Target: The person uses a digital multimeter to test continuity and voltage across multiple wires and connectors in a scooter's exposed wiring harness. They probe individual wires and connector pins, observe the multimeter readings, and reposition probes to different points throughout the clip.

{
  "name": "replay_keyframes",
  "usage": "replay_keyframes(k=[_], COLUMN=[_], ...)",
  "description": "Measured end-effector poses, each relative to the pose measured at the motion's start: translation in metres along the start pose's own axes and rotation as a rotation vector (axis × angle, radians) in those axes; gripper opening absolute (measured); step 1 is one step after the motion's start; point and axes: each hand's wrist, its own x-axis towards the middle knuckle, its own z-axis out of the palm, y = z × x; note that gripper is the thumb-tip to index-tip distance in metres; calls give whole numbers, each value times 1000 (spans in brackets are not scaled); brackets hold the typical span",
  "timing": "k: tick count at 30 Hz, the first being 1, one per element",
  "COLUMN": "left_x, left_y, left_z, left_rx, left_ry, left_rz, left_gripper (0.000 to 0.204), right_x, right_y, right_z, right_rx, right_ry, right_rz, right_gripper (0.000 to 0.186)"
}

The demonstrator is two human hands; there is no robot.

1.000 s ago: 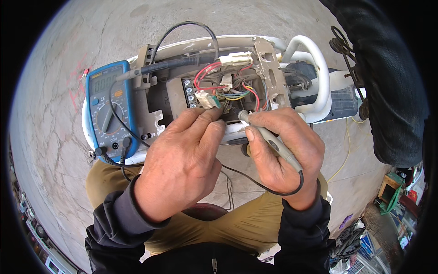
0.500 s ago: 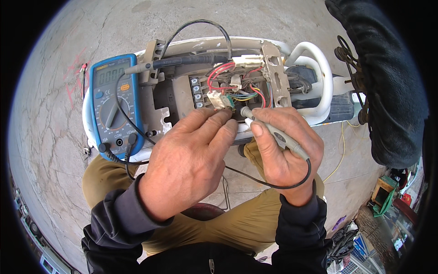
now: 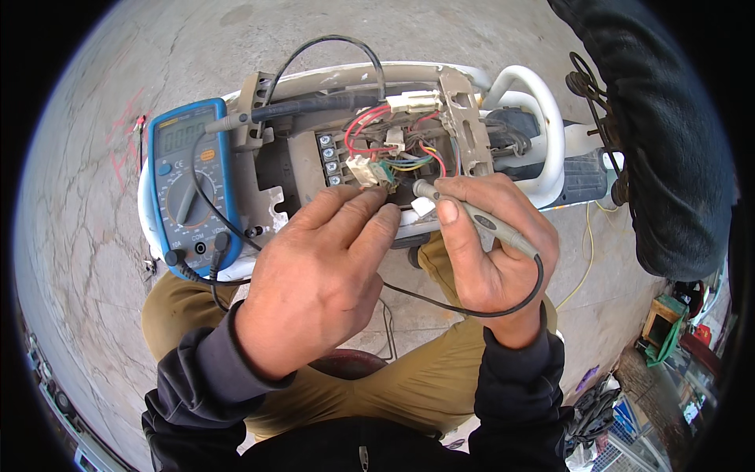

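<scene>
My left hand is closed with its fingertips at the white connector with green end, thumb hidden. My right hand grips a grey probe, its tip beside that connector among coloured wires inside an open white vehicle frame. A blue multimeter lies on the frame at the left, with a second probe across its top. A screw terminal block sits left of the connector.
A black padded piece hangs at the right. Cracked concrete ground surrounds the frame. Tools and clutter lie at the lower right, beyond my khaki-clad legs. A cable loop arches over the frame.
My right hand and probe have shifted slightly upward, the probe angled flatter. My left hand stays at the connector. The whole view shifted right, then slightly back.
</scene>
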Motion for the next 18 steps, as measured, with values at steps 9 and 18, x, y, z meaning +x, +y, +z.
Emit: replay_keyframes(k=[9,18], left_x=[1,2], left_y=[4,3], left_z=[0,2], left_rx=[45,-13], left_ry=[-14,12], left_rz=[-1,-13], left_gripper=[57,61], right_x=[-3,-1], right_y=[3,3], right_z=[2,-4], right_rx=[95,33], right_ry=[-5,33], right_rz=[-16,-4], right_gripper=[16,15])
